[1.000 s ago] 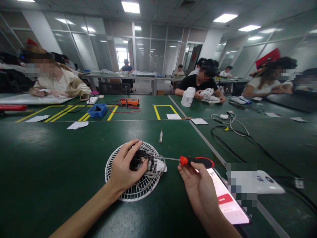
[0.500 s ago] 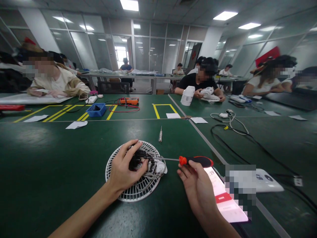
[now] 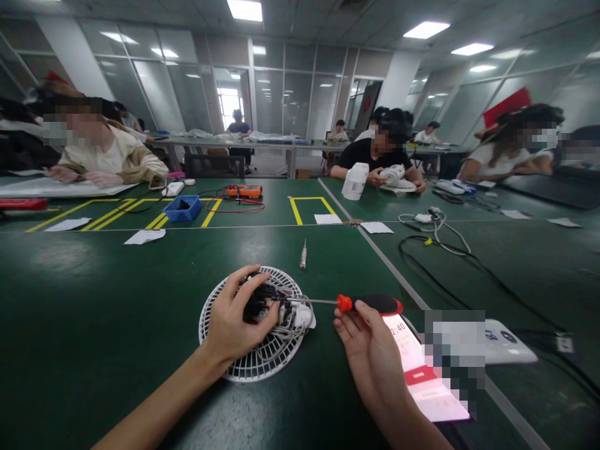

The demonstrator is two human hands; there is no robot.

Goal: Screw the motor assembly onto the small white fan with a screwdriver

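A round white fan grille (image 3: 250,374) lies on the green table, with a black fan motor (image 3: 257,305) and grey wires on it. My left hand (image 3: 229,319) curls over the motor, thumb and fingers gripping its sides. In my right hand (image 3: 372,350) is a screwdriver (image 3: 377,304) with a red and black handle, held near level. Its shaft points left, and the tip reaches the motor near my left thumb, where the exact contact is hidden. A white plastic part (image 3: 304,315) sits at the motor's right end.
Beyond the grille lies a small clear-handled screwdriver (image 3: 304,256). A lit phone (image 3: 429,381) is under my right wrist, beside a white device (image 3: 510,340). Cables (image 3: 450,275) run along the right. A blue bin (image 3: 182,209) and orange multimeter (image 3: 246,190) stand farther back; co-workers sit opposite.
My right hand and the screwdriver have shifted very slightly left. My left hand, the motor and the grille look unmoved.
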